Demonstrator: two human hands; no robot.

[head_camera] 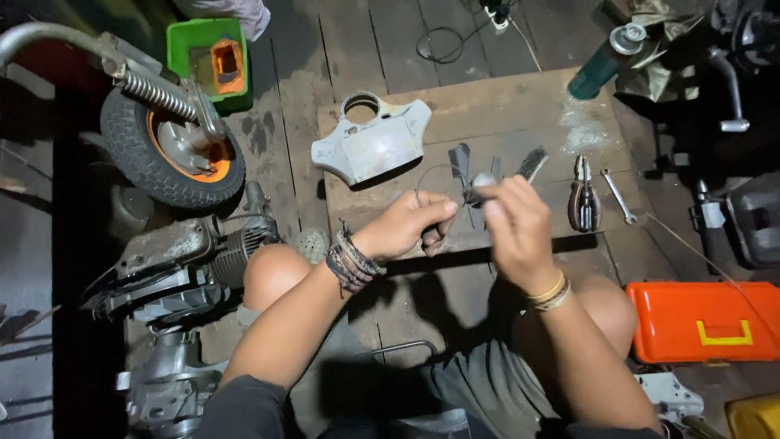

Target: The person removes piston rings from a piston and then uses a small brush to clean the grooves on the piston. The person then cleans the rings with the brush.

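Two hands over wooden board (504, 97) | left hand (406, 225) pinches thin cable (431, 172) | right hand (514, 223) grips small metal part (483, 180) | one pliers (583, 195), one wrench (619, 197) right of them

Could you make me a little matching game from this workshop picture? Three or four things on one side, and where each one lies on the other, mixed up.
Things:
1. toolbox
2. pliers
3. small wheel
4. green tub

Places or looks:
A. top left, holding an orange part
B. lower right, orange with a yellow latch
C. on the wooden board, right of the hands
D. left, black tyre on an orange rim, by a spring

Pairs: 1-B, 2-C, 3-D, 4-A
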